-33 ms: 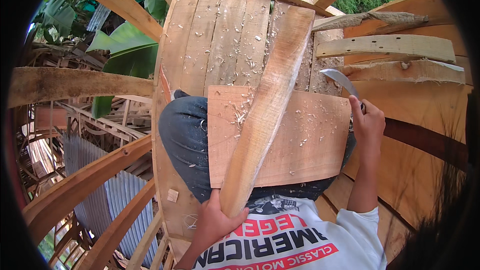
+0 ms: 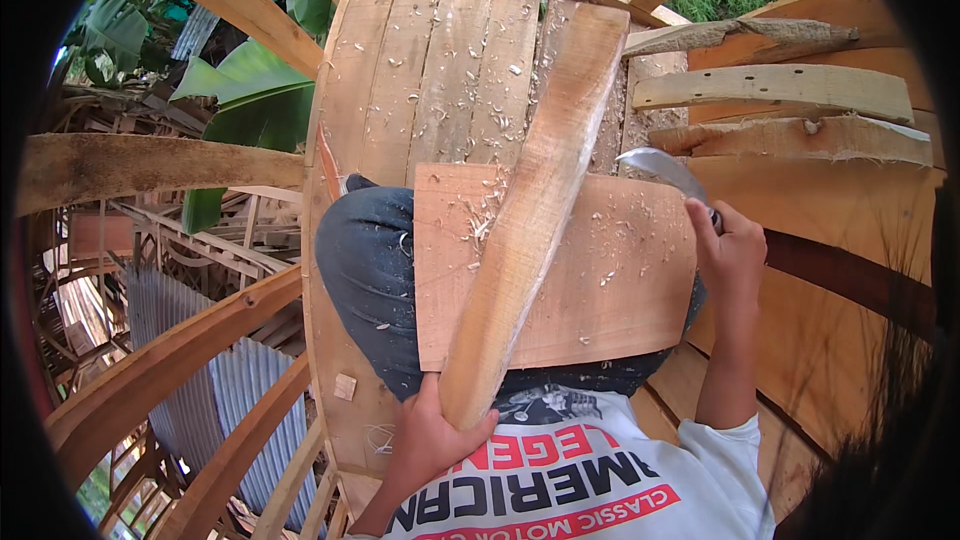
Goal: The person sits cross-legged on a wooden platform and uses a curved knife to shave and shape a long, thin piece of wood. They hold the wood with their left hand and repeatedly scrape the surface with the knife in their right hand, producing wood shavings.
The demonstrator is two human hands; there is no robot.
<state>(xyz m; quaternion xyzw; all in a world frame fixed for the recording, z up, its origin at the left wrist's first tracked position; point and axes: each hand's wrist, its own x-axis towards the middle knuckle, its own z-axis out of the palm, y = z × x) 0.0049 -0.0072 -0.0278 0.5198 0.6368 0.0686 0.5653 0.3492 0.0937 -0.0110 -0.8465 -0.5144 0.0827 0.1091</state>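
Note:
A long, slightly curved piece of wood (image 2: 535,205) lies slantwise from my waist toward the far planks, with a pale, freshly cut right edge. My left hand (image 2: 432,440) is closed around its near end. Under the middle of it, a flat wooden board (image 2: 620,280) rests across my lap, dotted with shavings. To the right, my right hand (image 2: 732,252) grips a knife with a curved blade (image 2: 668,169). The blade points left over the board's far right corner, apart from the wood. Most of the handle is hidden in my fist.
Shavings lie on the plank floor (image 2: 385,70) ahead. Curved wooden ribs (image 2: 160,187) rise on the left, with corrugated metal sheets (image 2: 265,400) beyond. At right, several timber pieces (image 2: 780,90) stick out beside the planked side (image 2: 830,200). A small wood block (image 2: 345,386) sits left of my leg.
The knife has swung a little to the left, its tip nearer the long piece of wood. My left hand keeps its hold on the near end.

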